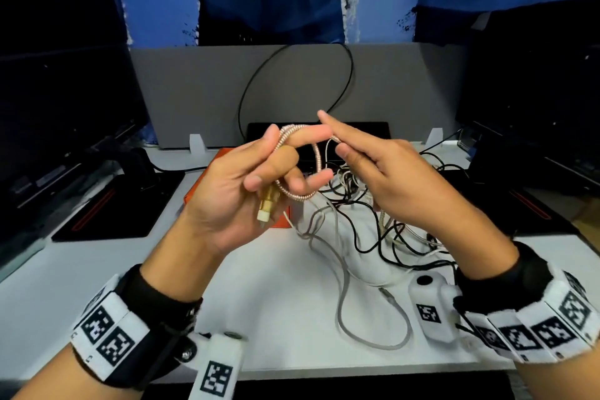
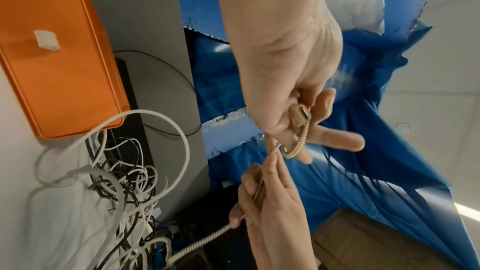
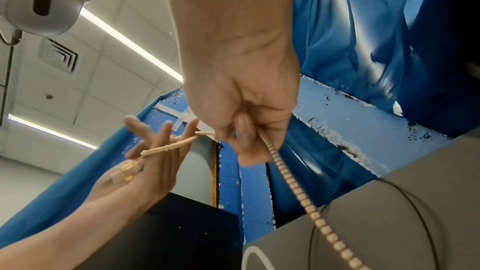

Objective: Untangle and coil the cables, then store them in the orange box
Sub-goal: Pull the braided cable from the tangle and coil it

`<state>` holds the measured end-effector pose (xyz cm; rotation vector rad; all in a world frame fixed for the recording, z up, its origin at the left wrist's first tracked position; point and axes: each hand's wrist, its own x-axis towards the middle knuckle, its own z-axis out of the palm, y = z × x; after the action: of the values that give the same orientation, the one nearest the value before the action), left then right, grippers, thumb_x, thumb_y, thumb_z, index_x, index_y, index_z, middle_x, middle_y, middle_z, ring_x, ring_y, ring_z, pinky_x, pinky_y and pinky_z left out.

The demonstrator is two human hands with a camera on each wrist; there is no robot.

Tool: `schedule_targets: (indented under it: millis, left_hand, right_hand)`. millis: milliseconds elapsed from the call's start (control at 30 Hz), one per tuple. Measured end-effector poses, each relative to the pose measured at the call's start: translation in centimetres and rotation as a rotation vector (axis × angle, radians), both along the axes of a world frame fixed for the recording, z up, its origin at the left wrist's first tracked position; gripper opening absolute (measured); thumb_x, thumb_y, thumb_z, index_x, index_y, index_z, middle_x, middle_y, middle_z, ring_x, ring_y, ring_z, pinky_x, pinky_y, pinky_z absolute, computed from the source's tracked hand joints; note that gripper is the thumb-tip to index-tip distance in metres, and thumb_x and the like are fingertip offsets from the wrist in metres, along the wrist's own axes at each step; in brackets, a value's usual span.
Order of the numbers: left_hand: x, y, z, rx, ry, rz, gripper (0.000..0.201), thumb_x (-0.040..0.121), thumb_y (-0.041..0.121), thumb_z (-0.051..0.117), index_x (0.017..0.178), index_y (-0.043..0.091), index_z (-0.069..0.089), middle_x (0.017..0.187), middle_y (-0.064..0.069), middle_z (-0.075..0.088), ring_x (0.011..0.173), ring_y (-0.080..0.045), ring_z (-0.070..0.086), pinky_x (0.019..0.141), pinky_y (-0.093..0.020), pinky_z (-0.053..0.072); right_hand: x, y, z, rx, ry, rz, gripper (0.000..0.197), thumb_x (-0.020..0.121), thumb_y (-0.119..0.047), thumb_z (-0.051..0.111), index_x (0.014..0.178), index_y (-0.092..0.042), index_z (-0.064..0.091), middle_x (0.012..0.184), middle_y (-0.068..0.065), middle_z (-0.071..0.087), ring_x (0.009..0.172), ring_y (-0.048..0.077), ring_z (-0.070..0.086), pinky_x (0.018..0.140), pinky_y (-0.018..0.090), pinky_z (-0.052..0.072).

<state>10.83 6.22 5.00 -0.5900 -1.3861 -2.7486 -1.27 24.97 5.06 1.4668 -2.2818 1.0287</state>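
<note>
Beaded cable (image 1: 317, 157) looped over left hand (image 1: 246, 185), pinched by right hand (image 1: 383, 172)

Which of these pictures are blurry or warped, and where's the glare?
Head view: sharp on both hands, the left hand and right hand; wide-angle bending curves the desk edges. Left wrist view: tilted sideways, orange box clear, the blue cloth smeared beside the hand. Right wrist view: bright ceiling light strips glare; the beaded cable stays crisp.

Both hands raised, close together. L hand (image 1: 233, 185) palm-up, fingers partly curled – beaded cable (image 1: 316, 157) looped round them, its plug against the palm. R hand (image 1: 386, 178) pinches the cable w/ thumb + curled fingers – index tip extended.
</note>
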Motion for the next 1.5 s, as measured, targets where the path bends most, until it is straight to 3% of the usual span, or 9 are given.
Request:
schedule_targets:
  millis: [100, 233, 400, 500, 633, 733, 900, 1100, 1500]
  left_hand:
    - [0.4, -0.8, 0.8, 0.018, 0.027, 0.224, 0.053, 0.11, 0.019, 0.032, 0.149, -0.017, 0.029, 0.06, -0.004, 0.055, 0.104, -0.032, 0.073, 0.118, -0.045, 0.037]
    - [-0.6, -0.9, 0.2, 0.071, 0.052, 0.518, 0.043, 0.11, 0.015, 0.036, 0.142, -0.013, 0.044, 0.08, -0.002, 0.068, 0.094, -0.019, 0.076, 0.095, -0.035, 0.057]
    - [-1.8, -0.5, -1.7, -0.896, 0.115, 0.905, 0.041, 0.111, 0.019, 0.039, 0.15, 0.006, 0.04, 0.113, -0.005, 0.076, 0.096, -0.019, 0.075, 0.091, -0.033, 0.058]
    - [-1.4, -0.4, -2.1, -1.374, 0.11, 0.675, 0.031, 0.109, 0.031, 0.039, 0.119, 0.012, 0.063, 0.098, -0.006, 0.077, 0.081, -0.018, 0.072, 0.085, -0.045, 0.057]
    - [-0.4, 0.3, -1.0, -0.872, -0.067, 0.432, 0.047, 0.11, 0.026, 0.038, 0.074, 0.004, 0.061, 0.061, -0.015, 0.062, 0.043, -0.022, 0.037, 0.055, -0.031, 0.045]
    - [-0.5, -0.3, -1.1, -0.729, -0.013, 0.317, 0.052, 0.11, 0.024, 0.039, 0.065, 0.003, 0.054, 0.049, -0.009, 0.043, 0.044, -0.026, 0.033, 0.062, -0.028, 0.05]
    - [-0.4, -0.7, -1.9, -0.608, -0.003, 0.067, 0.03, 0.105, 0.022, 0.038, 0.094, 0.007, 0.062, 0.05, -0.001, 0.048, 0.063, -0.031, 0.072, 0.094, -0.047, 0.056]
    - [-0.2, -0.1, -2.0, -0.42, -0.015, -0.127, 0.032, 0.106, 0.022, 0.032, 0.091, 0.009, 0.057, 0.057, -0.001, 0.055, 0.041, -0.01, 0.052, 0.075, -0.035, 0.053]
    - [0.1, 1.7, 0.0, -0.176, 0.125, 0.26, 0.057, 0.111, 0.029, 0.021, 0.141, -0.018, 0.031, 0.06, 0.009, 0.065, 0.078, -0.006, 0.073, 0.097, -0.028, 0.054]
  right_hand:
    - [0.2, -0.2, -0.2, 0.153, -0.02, -0.081, 0.05, 0.11, -0.041, 0.039, 0.151, -0.065, 0.024, 0.056, -0.005, 0.044, 0.053, 0.015, 0.051, 0.062, 0.038, 0.051]
    - [1.3, -1.1, -1.5, 0.518, 0.039, 0.007, 0.045, 0.111, -0.037, 0.037, 0.154, -0.05, 0.031, 0.064, -0.014, 0.055, 0.066, 0.005, 0.057, 0.07, 0.029, 0.052]
    - [2.3, -1.5, -1.5, 0.456, 0.139, 0.074, 0.017, 0.108, -0.039, 0.045, 0.114, -0.03, 0.058, 0.072, -0.014, 0.055, 0.074, 0.017, 0.053, 0.072, 0.039, 0.047]
    - [1.4, -1.0, -0.8, 0.197, 0.126, -0.007, 0.021, 0.097, -0.053, 0.058, 0.097, -0.032, 0.063, 0.062, -0.011, 0.059, 0.064, 0.011, 0.053, 0.064, 0.036, 0.045]
    - [0.7, -0.9, -1.0, -0.046, -0.001, -0.038, 0.029, 0.092, -0.062, 0.063, 0.095, -0.033, 0.063, 0.064, -0.007, 0.063, 0.062, 0.011, 0.058, 0.058, 0.035, 0.045]
    - [0.8, -1.5, -1.3, -0.036, -0.025, 0.019, 0.028, 0.101, -0.057, 0.05, 0.112, -0.037, 0.066, 0.089, -0.012, 0.072, 0.086, 0.008, 0.068, 0.076, 0.042, 0.055]
    - [1.4, -1.5, -1.1, -0.074, -0.11, 0.147, 0.031, 0.102, -0.05, 0.048, 0.083, -0.032, 0.063, 0.077, -0.001, 0.067, 0.075, 0.02, 0.064, 0.072, 0.047, 0.051]
    - [1.9, -1.3, -0.4, -0.096, -0.018, 0.145, 0.038, 0.101, -0.053, 0.045, 0.071, -0.033, 0.057, 0.063, -0.009, 0.054, 0.061, 0.013, 0.053, 0.059, 0.029, 0.042]
    - [0.5, -1.9, -1.8, 0.084, -0.067, 0.104, 0.022, 0.11, -0.037, 0.038, 0.095, -0.047, 0.051, 0.07, -0.026, 0.059, 0.064, -0.002, 0.055, 0.061, 0.021, 0.036]
